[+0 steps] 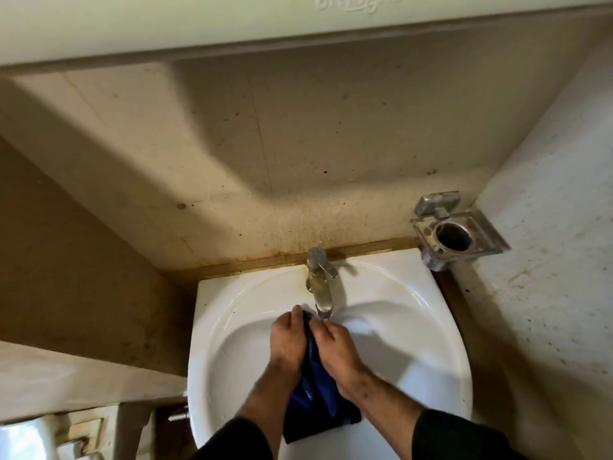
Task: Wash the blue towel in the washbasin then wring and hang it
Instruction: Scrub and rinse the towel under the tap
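Observation:
The blue towel (pixel 314 396) hangs bunched between my two hands over the white washbasin (pixel 232 327). Its wet upper end sits just under the spout of the metal tap (pixel 320 283), and its dark lower end drapes toward the basin's front rim. My left hand (pixel 288 340) grips the towel's left side with fingers curled round it. My right hand (pixel 338 348) grips the right side, fingertips close to the spout. Both forearms reach in from the bottom of the view in dark sleeves.
A stained beige wall stands behind the basin, with a shelf or cabinet edge (pixel 298 28) overhead. A metal holder with a round ring (pixel 454 234) is fixed to the right wall beside the basin. A ledge (pixel 83 376) lies at the lower left.

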